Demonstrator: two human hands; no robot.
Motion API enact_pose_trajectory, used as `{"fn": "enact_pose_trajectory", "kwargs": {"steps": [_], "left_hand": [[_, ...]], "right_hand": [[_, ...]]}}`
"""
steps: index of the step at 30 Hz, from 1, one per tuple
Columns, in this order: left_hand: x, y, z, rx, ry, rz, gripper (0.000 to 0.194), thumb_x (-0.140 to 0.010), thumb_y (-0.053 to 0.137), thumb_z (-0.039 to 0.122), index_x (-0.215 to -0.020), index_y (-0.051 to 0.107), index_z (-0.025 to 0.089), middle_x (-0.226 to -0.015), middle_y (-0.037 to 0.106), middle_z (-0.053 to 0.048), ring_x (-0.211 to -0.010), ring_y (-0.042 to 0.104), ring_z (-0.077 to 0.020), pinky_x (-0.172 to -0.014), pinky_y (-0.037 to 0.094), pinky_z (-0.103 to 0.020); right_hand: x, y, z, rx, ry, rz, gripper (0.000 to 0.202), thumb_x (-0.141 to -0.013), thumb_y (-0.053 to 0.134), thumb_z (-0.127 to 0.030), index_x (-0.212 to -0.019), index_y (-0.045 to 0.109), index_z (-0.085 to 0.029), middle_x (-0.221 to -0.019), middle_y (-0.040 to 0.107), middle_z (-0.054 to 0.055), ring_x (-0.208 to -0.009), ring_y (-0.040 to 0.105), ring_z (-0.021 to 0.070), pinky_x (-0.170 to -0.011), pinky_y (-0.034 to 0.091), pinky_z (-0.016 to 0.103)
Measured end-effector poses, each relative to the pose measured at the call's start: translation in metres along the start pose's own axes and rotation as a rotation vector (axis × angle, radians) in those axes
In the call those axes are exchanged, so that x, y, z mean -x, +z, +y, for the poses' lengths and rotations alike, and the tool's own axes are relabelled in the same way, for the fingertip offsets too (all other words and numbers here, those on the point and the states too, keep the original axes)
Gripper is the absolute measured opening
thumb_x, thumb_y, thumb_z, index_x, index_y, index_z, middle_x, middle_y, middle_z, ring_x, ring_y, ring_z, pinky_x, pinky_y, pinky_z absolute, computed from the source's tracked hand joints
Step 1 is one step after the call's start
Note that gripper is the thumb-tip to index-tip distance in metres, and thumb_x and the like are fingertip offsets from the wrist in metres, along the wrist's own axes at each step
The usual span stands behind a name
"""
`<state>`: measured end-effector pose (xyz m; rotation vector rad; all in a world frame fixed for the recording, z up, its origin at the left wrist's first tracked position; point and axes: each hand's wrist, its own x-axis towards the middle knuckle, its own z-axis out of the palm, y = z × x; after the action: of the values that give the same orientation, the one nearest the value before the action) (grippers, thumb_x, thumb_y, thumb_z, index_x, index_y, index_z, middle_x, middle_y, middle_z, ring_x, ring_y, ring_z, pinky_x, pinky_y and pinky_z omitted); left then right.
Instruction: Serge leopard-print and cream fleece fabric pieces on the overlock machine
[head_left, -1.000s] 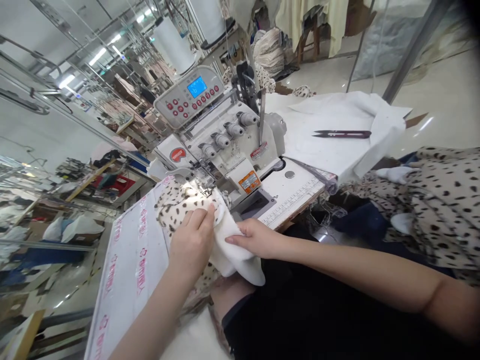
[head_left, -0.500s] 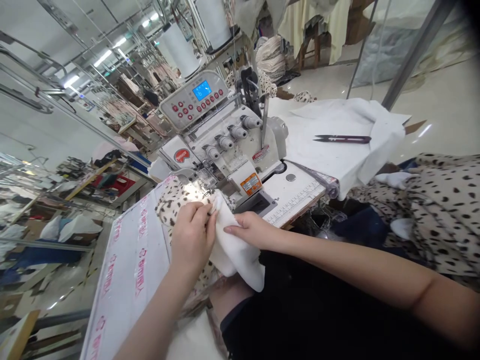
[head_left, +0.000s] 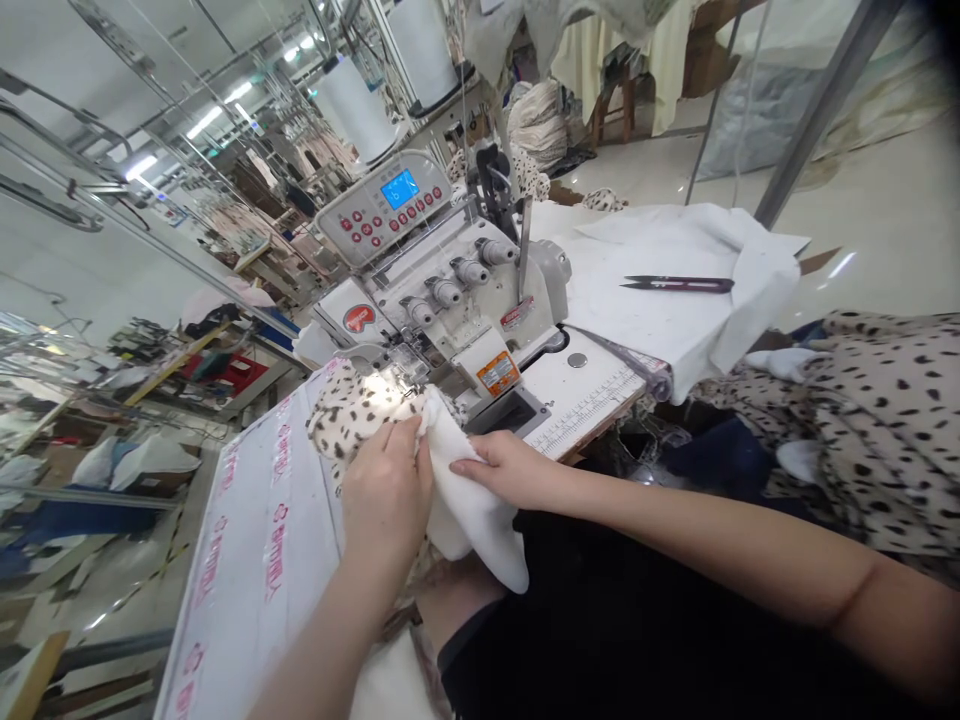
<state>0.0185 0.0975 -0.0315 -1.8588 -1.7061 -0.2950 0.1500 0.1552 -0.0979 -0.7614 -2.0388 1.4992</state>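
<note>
A white fabric piece hangs from the front of the overlock sewing machine and drapes over my lap. My left hand pinches its edge where it meets the black-spotted cream fabric, close to the lit needle area. Those fingertips are partly hidden from view. On the other side, my right hand grips the white fabric between thumb and fingers. The spotted fabric lies under the presser foot area and spreads left on the table.
Thread snips rest on a white cloth covering the right side of the table. More spotted fabric is heaped at the right. White thread cones stand behind the control panel. Plastic film with pink print covers the left tabletop.
My left hand's fingers have closed nearer together on the fabric edge. The right hand keeps its hold with little movement. The whole view has shifted slightly.
</note>
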Motion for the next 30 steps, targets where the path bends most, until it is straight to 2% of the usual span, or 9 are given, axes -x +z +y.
{"fn": "enact_pose_trajectory", "kwargs": {"steps": [6, 9, 11, 13, 16, 18, 22, 30], "left_hand": [[0.0, 0.015, -0.003, -0.064, 0.164, 0.132, 0.016, -0.077, 0.048, 0.014, -0.088, 0.059, 0.011, -0.067, 0.057, -0.004, -0.061, 0.052, -0.0156, -0.054, 0.037, -0.025], [-0.001, 0.017, -0.005, -0.054, 0.198, 0.168, 0.015, -0.077, 0.049, 0.013, -0.086, 0.06, 0.012, -0.063, 0.054, -0.002, -0.059, 0.049, -0.0143, -0.053, 0.036, -0.024], [-0.001, 0.015, -0.002, -0.031, 0.163, 0.165, 0.016, -0.077, 0.048, 0.013, -0.086, 0.061, 0.012, -0.063, 0.051, -0.003, -0.06, 0.047, -0.0147, -0.054, 0.036, -0.025], [0.002, 0.013, 0.005, 0.033, 0.067, 0.155, 0.019, -0.078, 0.046, 0.013, -0.086, 0.063, 0.012, -0.068, 0.049, -0.005, -0.066, 0.046, -0.016, -0.058, 0.038, -0.026], [0.009, 0.013, 0.017, 0.157, -0.096, 0.152, 0.024, -0.08, 0.044, 0.014, -0.095, 0.063, 0.013, -0.082, 0.048, -0.008, -0.077, 0.045, -0.0182, -0.067, 0.041, -0.03], [0.013, 0.015, 0.021, 0.21, -0.138, 0.16, 0.027, -0.08, 0.044, 0.013, -0.1, 0.062, 0.013, -0.086, 0.047, -0.009, -0.081, 0.044, -0.0184, -0.07, 0.041, -0.032], [0.013, 0.019, 0.014, 0.283, -0.099, 0.145, 0.029, -0.079, 0.043, 0.01, -0.101, 0.061, 0.013, -0.087, 0.047, -0.008, -0.083, 0.043, -0.0181, -0.074, 0.041, -0.033], [-0.005, 0.019, -0.01, 0.372, -0.017, 0.016, 0.032, -0.078, 0.045, 0.011, -0.107, 0.058, 0.013, -0.087, 0.049, -0.008, -0.083, 0.044, -0.0179, -0.073, 0.041, -0.032]], "right_hand": [[0.0, -0.001, 0.002, 0.007, -0.033, 0.0, 0.023, -0.083, 0.048, -0.027, -0.065, 0.051, -0.013, -0.058, 0.048, -0.002, -0.056, 0.043, 0.0096, -0.051, 0.028, 0.019], [0.0, -0.001, 0.001, 0.029, -0.023, 0.01, 0.025, -0.082, 0.049, -0.028, -0.062, 0.049, -0.013, -0.056, 0.046, -0.003, -0.055, 0.041, 0.0093, -0.051, 0.027, 0.019], [0.001, -0.002, 0.0, 0.038, -0.033, 0.01, 0.025, -0.082, 0.049, -0.027, -0.061, 0.048, -0.014, -0.055, 0.045, -0.003, -0.055, 0.04, 0.0092, -0.05, 0.027, 0.019], [0.003, -0.003, 0.0, 0.032, -0.064, 0.009, 0.024, -0.083, 0.048, -0.028, -0.063, 0.049, -0.014, -0.057, 0.046, -0.003, -0.055, 0.041, 0.0091, -0.051, 0.027, 0.019], [0.007, -0.003, 0.002, 0.016, -0.098, 0.014, 0.027, -0.084, 0.045, -0.031, -0.063, 0.047, -0.014, -0.056, 0.044, -0.003, -0.054, 0.039, 0.0085, -0.05, 0.026, 0.019], [0.009, -0.002, 0.004, 0.004, -0.105, 0.01, 0.03, -0.085, 0.044, -0.032, -0.06, 0.043, -0.015, -0.054, 0.041, -0.004, -0.052, 0.037, 0.0079, -0.049, 0.025, 0.019], [0.005, -0.002, 0.004, -0.009, -0.106, 0.006, 0.031, -0.084, 0.044, -0.032, -0.058, 0.04, -0.015, -0.053, 0.038, -0.004, -0.051, 0.034, 0.0075, -0.048, 0.024, 0.019], [-0.018, -0.002, -0.004, 0.073, -0.075, 0.065, 0.036, -0.083, 0.049, -0.028, -0.053, 0.034, -0.015, -0.049, 0.032, -0.005, -0.049, 0.031, 0.0068, -0.047, 0.021, 0.02]]}}
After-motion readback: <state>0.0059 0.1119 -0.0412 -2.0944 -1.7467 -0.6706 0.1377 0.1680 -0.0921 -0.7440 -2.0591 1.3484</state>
